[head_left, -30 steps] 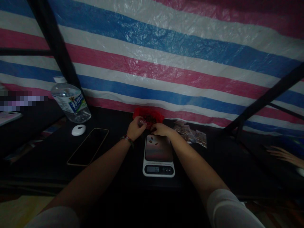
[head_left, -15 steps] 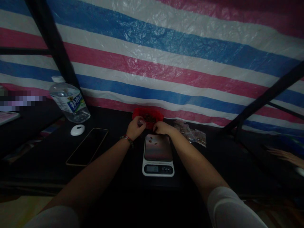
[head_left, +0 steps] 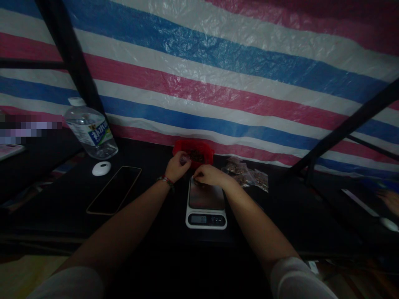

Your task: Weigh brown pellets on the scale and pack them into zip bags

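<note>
My left hand (head_left: 177, 167) is closed at the left front of a red basket (head_left: 209, 150), with a small clear plastic bag (head_left: 185, 158) in its fingers. Small brown pieces (head_left: 196, 155) lie inside the basket; their kind is too dim to tell. Over the upper left of the scale's metal plate, my right hand (head_left: 209, 175) has its fingertips pinched together. What they grip is hidden, though a dark speck shows beneath them. The white digital scale (head_left: 206, 221) stands in front of the basket with its display lit.
Several filled clear packets (head_left: 246, 174) lie right of the scale. On the left are a phone (head_left: 114, 190), a white oval device (head_left: 101, 168) and a large clear bottle (head_left: 92, 131). Another person's hand (head_left: 389, 201) shows at far right. Striped sheeting (head_left: 218, 91) hangs behind.
My right hand has moved from the basket's front edge back over the scale plate, covering where loose brown pieces lay. My left hand stays by the basket. The other person's hand has shifted right.
</note>
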Demonstrator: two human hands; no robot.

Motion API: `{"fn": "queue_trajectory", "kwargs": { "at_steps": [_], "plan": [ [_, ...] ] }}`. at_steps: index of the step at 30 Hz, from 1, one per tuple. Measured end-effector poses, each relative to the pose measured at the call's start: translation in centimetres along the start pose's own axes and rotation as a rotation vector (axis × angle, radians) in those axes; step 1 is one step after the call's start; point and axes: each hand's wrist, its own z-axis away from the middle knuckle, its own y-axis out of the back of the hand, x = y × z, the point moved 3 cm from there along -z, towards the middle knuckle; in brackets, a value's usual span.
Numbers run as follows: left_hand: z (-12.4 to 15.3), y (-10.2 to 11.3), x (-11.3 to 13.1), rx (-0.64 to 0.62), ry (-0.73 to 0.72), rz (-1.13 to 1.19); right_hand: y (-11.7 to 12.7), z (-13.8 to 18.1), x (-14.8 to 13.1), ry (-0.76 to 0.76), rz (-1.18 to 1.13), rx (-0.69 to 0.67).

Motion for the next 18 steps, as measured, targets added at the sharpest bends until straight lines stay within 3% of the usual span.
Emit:
{"fn": "queue_trajectory", "kwargs": {
  "at_steps": [8, 18],
  "plan": [
    [0.0, 0.0, 0.1, -0.013, -0.002, 0.006, -0.1, 0.6, -1.0, 0.083, 0.054, -0.026],
    [0.0, -0.2, 0.1, -0.009, 0.008, -0.002, 0.3, 3.1, -0.1, 0.129, 0.093, -0.024]
  ]
}}
